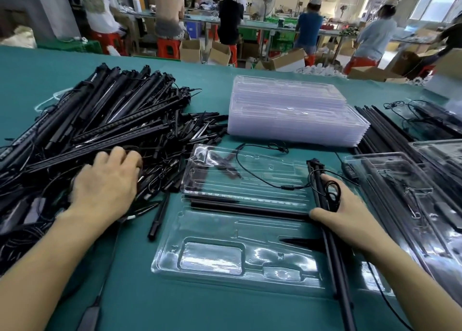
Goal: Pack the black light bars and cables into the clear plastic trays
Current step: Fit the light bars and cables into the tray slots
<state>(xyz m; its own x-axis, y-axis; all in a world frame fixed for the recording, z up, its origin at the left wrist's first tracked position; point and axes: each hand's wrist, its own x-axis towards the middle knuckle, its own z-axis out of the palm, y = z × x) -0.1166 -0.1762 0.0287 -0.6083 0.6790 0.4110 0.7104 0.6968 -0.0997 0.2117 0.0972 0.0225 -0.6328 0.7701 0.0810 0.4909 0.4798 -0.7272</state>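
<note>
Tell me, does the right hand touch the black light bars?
Touching. The head view shows the right hand gripping the black light bars, fingers curled round them.

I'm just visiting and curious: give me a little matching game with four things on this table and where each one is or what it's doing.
1. left hand
2. right hand
3. stack of clear trays
4. open tray

A. far middle of the table
B. grips black bars and a coiled cable
C. on the heap of black parts
D. flat, nearest the person

Pairs: 1-C, 2-B, 3-A, 4-D.
</note>
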